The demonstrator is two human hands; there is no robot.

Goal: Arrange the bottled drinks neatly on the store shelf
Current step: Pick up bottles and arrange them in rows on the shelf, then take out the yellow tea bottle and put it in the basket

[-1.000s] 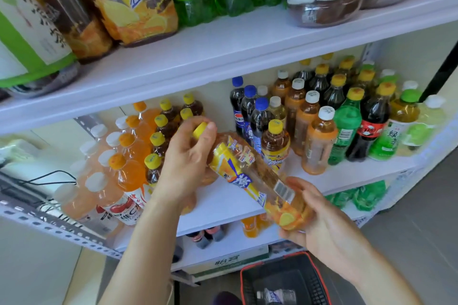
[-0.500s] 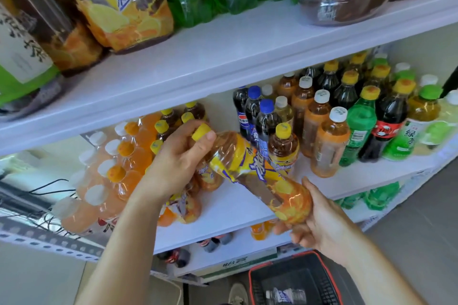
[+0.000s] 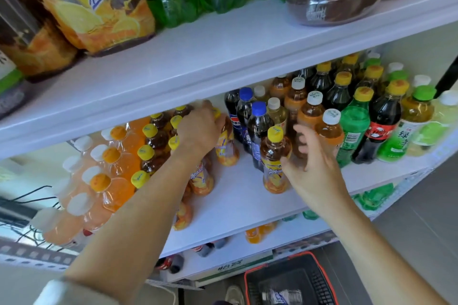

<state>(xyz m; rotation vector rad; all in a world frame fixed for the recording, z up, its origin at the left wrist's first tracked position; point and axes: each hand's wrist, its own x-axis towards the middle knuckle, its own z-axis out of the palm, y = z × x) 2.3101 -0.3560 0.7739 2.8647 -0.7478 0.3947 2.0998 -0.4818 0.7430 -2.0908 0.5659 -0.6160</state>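
Note:
My left hand [image 3: 198, 129] grips the top of a yellow-capped iced tea bottle [image 3: 226, 146], which stands upright deep on the middle shelf [image 3: 238, 195], beside the row of like bottles [image 3: 153, 146]. My right hand [image 3: 309, 163] hovers with spread fingers just right of another yellow-capped iced tea bottle [image 3: 275, 158] that stands alone near the shelf's middle. Whether the fingers touch that bottle cannot be told. Blue-capped cola bottles [image 3: 247, 116] stand right behind it.
Orange drinks [image 3: 109, 176] fill the shelf's left, mixed tea and soda bottles [image 3: 359, 116] its right. Big bottles [image 3: 104, 5] line the upper shelf [image 3: 223, 44]. A red-rimmed basket [image 3: 290, 280] with one bottle sits on the floor below. More bottles lie on the lower shelf.
The tilted iced tea bottle has been stood upright at the back of the shelf by my left hand. My right hand let go of its base and moved up beside the lone bottle.

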